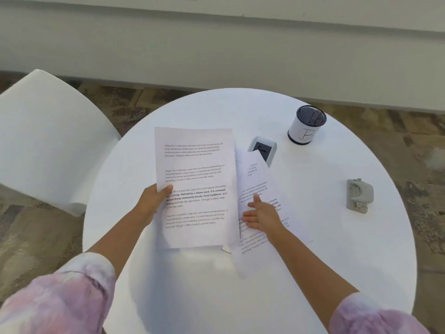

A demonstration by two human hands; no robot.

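The left hand (154,201) pinches a printed sheet (196,169) by its edge, the right hand (261,216) spreads over a second sheet (255,179) flat on the table (313,237) beneath it, which may skid if pushed.

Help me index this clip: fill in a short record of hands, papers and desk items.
left hand: grips upper printed sheet at its left edge, lifted
right hand: open, over second printed sheet lying on the round white table
other items: mesh cup marked B, hole punch, small grey tray
beside table: white chair
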